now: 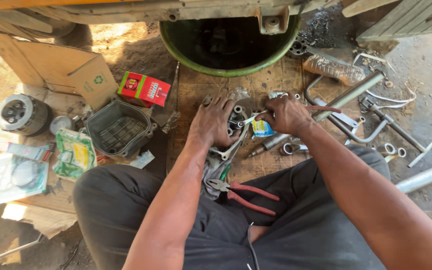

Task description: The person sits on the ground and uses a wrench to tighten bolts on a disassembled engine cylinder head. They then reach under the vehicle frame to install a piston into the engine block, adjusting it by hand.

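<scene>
Person sits on a dirt floor, work laid on a worn wooden board with flattened cardboard to its left. Left hand is spread, fingers apart, pressing on a small metal engine part at board centre. Right hand has its fingers clamped on a thin tool tipped into that part. Red-handled pliers lie on the lap. Grey cast cover and red box sit left; green basin beyond; metal pipes and wrenches right on concrete.
</scene>
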